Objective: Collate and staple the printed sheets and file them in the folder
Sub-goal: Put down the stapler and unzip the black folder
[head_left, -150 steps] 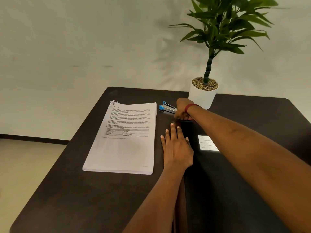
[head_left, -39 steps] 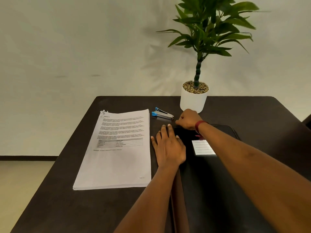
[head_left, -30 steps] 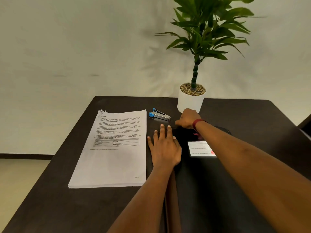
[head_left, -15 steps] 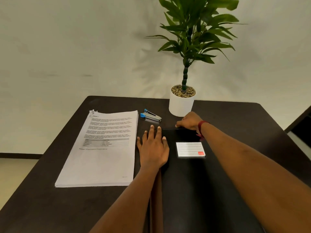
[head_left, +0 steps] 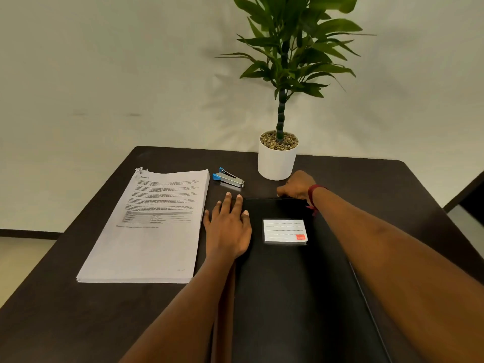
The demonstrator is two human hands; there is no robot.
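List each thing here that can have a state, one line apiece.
folder: closed, flat on the table.
stack of sheets: lying flat left of the folder, not filed.
stapler: shut, lying untouched on the table.
left hand: open, flat on the folder's left edge.
right hand: fingers curled at the folder's far edge.
potted plant: upright.

Black folder (head_left: 288, 297) showing smooth, low sheen under the right hand's (head_left: 296, 185) pinch, paper label (head_left: 284, 230) nearer than the grip gleaming, sheets (head_left: 146, 244) left of it looking matt, stapler (head_left: 228, 177) showing bright metal, blue plastic
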